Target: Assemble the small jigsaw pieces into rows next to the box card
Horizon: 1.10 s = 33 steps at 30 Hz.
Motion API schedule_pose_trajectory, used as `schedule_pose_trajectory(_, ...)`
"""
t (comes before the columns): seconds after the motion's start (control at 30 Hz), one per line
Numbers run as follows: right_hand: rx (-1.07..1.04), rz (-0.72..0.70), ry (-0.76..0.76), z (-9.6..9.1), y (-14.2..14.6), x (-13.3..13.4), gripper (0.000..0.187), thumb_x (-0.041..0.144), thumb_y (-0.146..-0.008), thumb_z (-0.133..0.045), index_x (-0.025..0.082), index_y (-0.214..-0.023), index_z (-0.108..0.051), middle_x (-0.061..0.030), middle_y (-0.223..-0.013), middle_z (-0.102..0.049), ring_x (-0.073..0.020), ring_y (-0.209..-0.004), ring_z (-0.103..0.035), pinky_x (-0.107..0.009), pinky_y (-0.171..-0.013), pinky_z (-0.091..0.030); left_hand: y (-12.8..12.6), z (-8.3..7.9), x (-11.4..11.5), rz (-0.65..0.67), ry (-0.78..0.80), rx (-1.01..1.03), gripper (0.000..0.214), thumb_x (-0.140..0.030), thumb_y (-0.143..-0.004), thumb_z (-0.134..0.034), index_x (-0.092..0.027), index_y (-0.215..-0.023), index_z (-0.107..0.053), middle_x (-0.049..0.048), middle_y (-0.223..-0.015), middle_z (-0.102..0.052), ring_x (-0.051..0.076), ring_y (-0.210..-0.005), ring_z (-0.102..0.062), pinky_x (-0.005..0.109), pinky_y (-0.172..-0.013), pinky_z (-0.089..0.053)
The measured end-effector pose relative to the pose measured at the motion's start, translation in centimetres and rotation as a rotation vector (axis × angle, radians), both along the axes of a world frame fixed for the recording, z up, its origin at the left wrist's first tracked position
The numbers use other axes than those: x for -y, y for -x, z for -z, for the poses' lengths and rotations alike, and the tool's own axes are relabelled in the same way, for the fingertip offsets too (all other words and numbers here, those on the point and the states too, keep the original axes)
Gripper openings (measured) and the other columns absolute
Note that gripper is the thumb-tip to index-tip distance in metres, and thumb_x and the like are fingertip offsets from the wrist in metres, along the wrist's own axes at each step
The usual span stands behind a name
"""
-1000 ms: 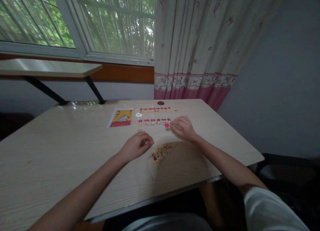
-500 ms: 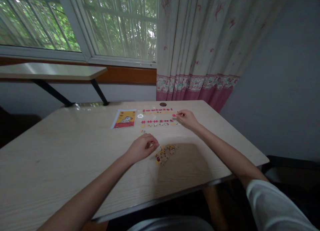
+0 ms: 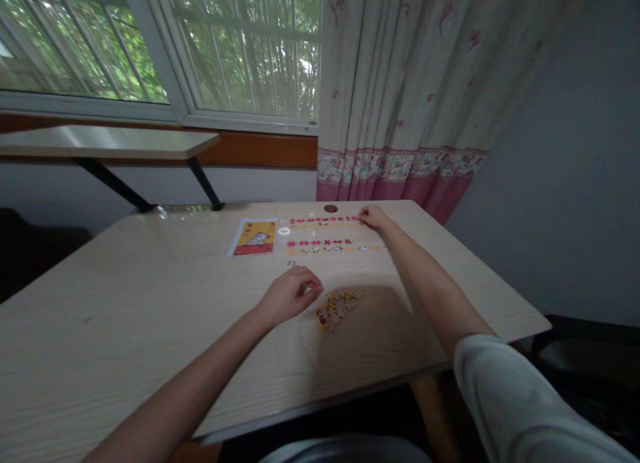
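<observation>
My right hand (image 3: 374, 218) is at the right end of the farthest row of red puzzle pieces (image 3: 320, 219), fingertips pinched at a small red piece there, mostly covered by the fingers. A yellow row (image 3: 313, 225) runs just below it. Closer to me lie a shorter red row (image 3: 316, 243) and a row of white and yellow pieces (image 3: 325, 249), with a single piece (image 3: 292, 263) beneath. My left hand (image 3: 296, 293) hovers beside a loose pile of puzzle pieces (image 3: 336, 308), fingers curled and tips together; anything between them is too small to make out.
A picture card (image 3: 256, 237) of a spotted dog on yellow and red lies left of the rows. A raised shelf (image 3: 110, 143) on black legs stands at the table's back left. Behind the table (image 3: 150, 303) hang curtains (image 3: 400, 116) beside a window.
My right hand has moved away from me with the red piece, from beside the shorter red row to the end of the farthest row. My left hand stays beside the pile.
</observation>
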State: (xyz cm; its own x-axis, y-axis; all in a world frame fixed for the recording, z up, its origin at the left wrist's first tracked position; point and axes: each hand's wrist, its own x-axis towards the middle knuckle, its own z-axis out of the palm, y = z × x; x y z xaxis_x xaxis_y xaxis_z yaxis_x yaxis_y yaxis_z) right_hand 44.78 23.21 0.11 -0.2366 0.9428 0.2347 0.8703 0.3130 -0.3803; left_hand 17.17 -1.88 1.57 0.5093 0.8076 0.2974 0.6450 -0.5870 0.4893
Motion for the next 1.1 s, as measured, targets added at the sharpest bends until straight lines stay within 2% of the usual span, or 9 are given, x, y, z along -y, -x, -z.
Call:
schedule_pose_trajectory(0.33, 0.094, -0.023, 0.018, -1.1, -0.2, 0.7, 0.012, 0.019, -0.07, -0.062, 0.013, -0.075, -0.07, -0.005, -0.07, -0.068, -0.0123, -0.063, -0.056, -0.019, -0.058, -0.037, -0.1, 0.0, 0.1, 0.003, 0.01, -0.007, 0.016, -0.025, -0.082, -0.05, -0.017, -0.079, -0.063, 0.0037, -0.076, -0.06, 0.016, -0.075, -0.053, 0.028, -0.07, -0.041)
schedule_pose_trajectory(0.43, 0.083, -0.04, -0.013, -2.0, 0.2, 2.4, 0.015, 0.02, -0.073, -0.059, 0.011, -0.078, -0.069, -0.0065, -0.072, -0.068, -0.0134, -0.066, -0.057, -0.02, -0.06, -0.037, -0.3, -0.2, 0.4, 0.017, 0.029, -0.022, 0.016, -0.024, -0.082, -0.049, -0.017, -0.079, -0.063, 0.0038, -0.075, -0.06, 0.016, -0.075, -0.053, 0.027, -0.07, -0.041)
schedule_pose_trajectory(0.53, 0.058, -0.089, -0.066, -3.0, 1.1, 5.5, 0.019, 0.023, -0.078, -0.053, 0.012, -0.085, -0.067, -0.0074, -0.082, -0.068, -0.0137, -0.074, -0.058, -0.021, -0.067, -0.038, -0.5, -0.3, 0.6, 0.014, 0.035, -0.02, 0.017, -0.024, -0.082, -0.048, -0.017, -0.08, -0.063, 0.0039, -0.076, -0.06, 0.016, -0.075, -0.053, 0.027, -0.07, -0.041)
schedule_pose_trajectory(0.57, 0.049, -0.129, -0.093, -3.3, 1.5, 7.0, 0.019, 0.024, -0.079, -0.053, 0.014, -0.086, -0.067, -0.0074, -0.087, -0.068, -0.0139, -0.079, -0.058, -0.021, -0.07, -0.038, -0.5, -0.3, 0.6, 0.013, 0.038, -0.015, 0.017, -0.024, -0.082, -0.048, -0.017, -0.08, -0.063, 0.0039, -0.076, -0.06, 0.016, -0.075, -0.053, 0.027, -0.069, -0.041)
schedule_pose_trajectory(0.63, 0.042, -0.34, -0.14, -3.8, 2.3, 10.2, 0.018, 0.025, -0.079, -0.053, 0.014, -0.084, -0.067, -0.0075, -0.085, -0.067, -0.0147, -0.079, -0.057, -0.023, -0.072, -0.039, -0.6, -0.2, 0.6, 0.008, 0.044, -0.001, 0.018, -0.024, -0.083, -0.047, -0.017, -0.08, -0.063, 0.0039, -0.076, -0.06, 0.016, -0.075, -0.053, 0.027, -0.069, -0.041)
schedule_pose_trajectory(0.73, 0.037, -0.658, -0.083, -4.1, 3.1, 15.1, 0.018, 0.025, -0.082, -0.052, 0.016, -0.085, -0.067, -0.0054, -0.082, -0.067, -0.0133, -0.077, -0.057, -0.025, -0.075, -0.041, -0.7, 0.0, 0.5, -0.004, 0.047, 0.01, 0.018, -0.023, -0.083, -0.046, -0.017, -0.079, -0.063, 0.0037, -0.076, -0.061, 0.016, -0.074, -0.054, 0.027, -0.069, -0.041)
schedule_pose_trajectory(0.8, 0.047, -0.779, -0.027, -3.9, 3.3, 17.6, 0.018, 0.028, -0.082, -0.054, 0.017, -0.088, -0.067, -0.0048, -0.084, -0.066, -0.0134, -0.081, -0.057, -0.026, -0.078, -0.041, -0.8, 0.1, 0.5, -0.009, 0.047, 0.009, 0.018, -0.023, -0.082, -0.046, -0.017, -0.08, -0.063, 0.0036, -0.077, -0.061, 0.016, -0.075, -0.054, 0.027, -0.07, -0.041)
schedule_pose_trajectory(0.97, 0.063, -0.867, -0.004, -2.6, 3.6, 20.3, 0.027, 0.035, -0.077, -0.06, 0.019, -0.098, -0.064, -0.0046, -0.092, -0.065, -0.0147, -0.087, -0.056, -0.028, -0.081, -0.04, -1.1, 0.0, 0.7, -0.009, 0.052, -0.018, 0.018, -0.023, -0.082, -0.047, -0.018, -0.082, -0.064, 0.0041, -0.079, -0.062, 0.016, -0.077, -0.055, 0.028, -0.071, -0.041)
schedule_pose_trajectory(1.1, 0.017, -0.854, -0.002, -2.0, 4.4, 20.9, 0.018, 0.03, -0.079, -0.059, 0.018, -0.09, -0.065, -0.0039, -0.084, -0.065, -0.0136, -0.083, -0.056, -0.027, -0.079, -0.04, -1.2, -0.2, 0.9, -0.01, 0.05, -0.042, 0.02, -0.024, -0.082, -0.046, -0.018, -0.082, -0.065, 0.0043, -0.078, -0.062, 0.017, -0.078, -0.055, 0.028, -0.071, -0.041)
